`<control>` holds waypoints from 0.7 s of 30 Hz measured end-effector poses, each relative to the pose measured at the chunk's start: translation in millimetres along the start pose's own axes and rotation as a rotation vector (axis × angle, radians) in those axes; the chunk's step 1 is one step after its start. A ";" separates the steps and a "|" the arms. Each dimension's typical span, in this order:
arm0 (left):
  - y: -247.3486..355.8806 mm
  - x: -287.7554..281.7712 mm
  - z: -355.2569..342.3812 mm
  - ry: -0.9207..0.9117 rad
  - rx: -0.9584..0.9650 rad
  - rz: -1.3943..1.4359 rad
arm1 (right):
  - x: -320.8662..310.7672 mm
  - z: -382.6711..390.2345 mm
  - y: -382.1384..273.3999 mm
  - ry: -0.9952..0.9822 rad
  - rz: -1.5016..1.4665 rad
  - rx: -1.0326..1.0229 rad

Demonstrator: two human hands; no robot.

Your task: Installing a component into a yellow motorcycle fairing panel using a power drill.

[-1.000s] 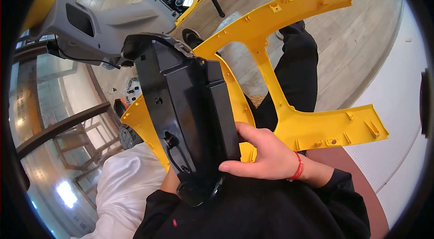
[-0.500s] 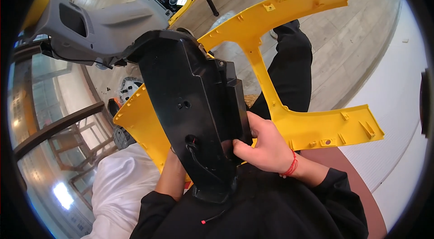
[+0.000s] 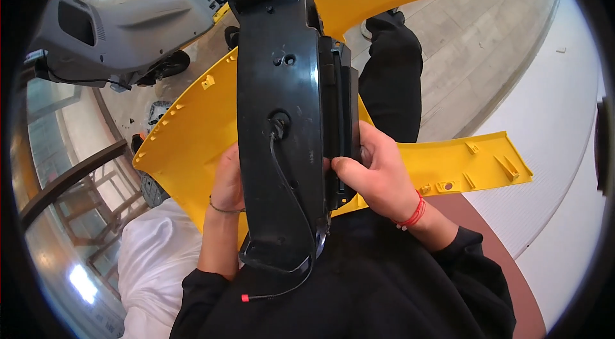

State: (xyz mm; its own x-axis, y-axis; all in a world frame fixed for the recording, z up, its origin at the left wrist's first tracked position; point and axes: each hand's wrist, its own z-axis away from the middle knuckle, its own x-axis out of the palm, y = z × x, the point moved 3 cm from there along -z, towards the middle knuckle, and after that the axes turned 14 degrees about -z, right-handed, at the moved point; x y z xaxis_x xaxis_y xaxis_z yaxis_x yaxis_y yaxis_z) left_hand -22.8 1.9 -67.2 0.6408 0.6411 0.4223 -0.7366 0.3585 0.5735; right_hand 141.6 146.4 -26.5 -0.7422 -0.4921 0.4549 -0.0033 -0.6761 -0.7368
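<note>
Over a yellow panel (image 3: 192,140), both hands (image 3: 378,175) clasp a black housing (image 3: 278,115).

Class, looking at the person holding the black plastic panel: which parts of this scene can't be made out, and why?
- Left hand, head view: fingers hidden behind the black panel.
- Yellow panel: middle covered by the black panel; top end cut by the frame edge.
- Grey scooter body: partly cropped at the rim.

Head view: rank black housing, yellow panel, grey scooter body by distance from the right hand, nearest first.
1. Black housing: gripped by the right hand at its right edge.
2. Yellow panel: just behind the hand.
3. Grey scooter body: upper left, on the floor.
</note>
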 end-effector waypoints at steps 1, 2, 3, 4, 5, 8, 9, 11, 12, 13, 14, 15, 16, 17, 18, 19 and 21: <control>0.0 1.1 0.3 -0.007 -0.004 0.005 | -1.0 1.5 -2.0 0.005 -0.004 0.011; 1.2 0.0 1.0 -0.007 0.013 -0.051 | -1.7 3.3 -6.1 0.011 0.001 0.012; 2.1 0.1 1.7 -0.002 0.032 -0.109 | -1.4 4.5 -8.8 -0.014 0.032 0.085; 2.8 2.7 2.3 -0.003 0.032 -0.106 | -1.3 5.8 -9.5 -0.040 0.061 0.159; 3.2 4.7 2.9 0.020 0.002 -0.107 | -2.0 6.6 -10.0 -0.040 0.064 0.160; 3.7 6.8 3.1 0.030 -0.010 -0.179 | -1.1 8.8 -9.4 -0.058 0.032 0.120; 4.8 7.0 3.5 0.020 0.005 -0.249 | -1.5 10.2 -7.7 -0.013 0.017 0.057; 7.5 14.8 4.2 0.041 0.013 -0.241 | -3.5 12.4 -7.7 0.030 0.000 -0.007; 8.6 17.0 4.1 0.061 0.019 -0.231 | -6.9 14.2 -9.5 0.007 0.103 -0.029; 8.8 13.6 4.1 0.068 0.023 -0.231 | -7.9 14.8 -11.6 -0.024 0.205 -0.049; 7.2 8.2 3.3 0.070 0.024 -0.223 | -6.8 15.9 -15.6 -0.031 0.204 -0.048; 5.7 5.6 1.4 0.067 0.022 -0.210 | -5.6 17.7 -20.8 -0.025 0.154 -0.012; 5.5 6.0 0.6 0.069 0.024 -0.203 | -5.0 18.8 -23.0 -0.017 0.106 0.025; 6.6 8.2 -0.1 0.098 0.035 -0.230 | -6.2 18.7 -20.0 -0.020 0.113 0.029; 5.2 12.5 0.0 0.124 0.042 -0.251 | -11.2 21.3 -15.7 -0.008 0.079 0.037; 5.4 12.6 0.0 0.122 0.039 -0.234 | -15.3 23.3 -13.4 0.005 0.047 0.046; 8.4 9.6 0.5 0.062 0.052 -0.285 | -18.3 24.2 -14.8 -0.014 0.117 0.053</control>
State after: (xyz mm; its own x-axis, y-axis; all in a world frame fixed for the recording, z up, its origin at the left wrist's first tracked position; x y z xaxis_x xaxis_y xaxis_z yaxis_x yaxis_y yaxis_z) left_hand -22.6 10.7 -57.9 0.8045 0.5605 0.1965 -0.5161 0.4960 0.6983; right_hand 171.5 152.2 -11.8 -0.7260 -0.5767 0.3746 0.1182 -0.6413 -0.7581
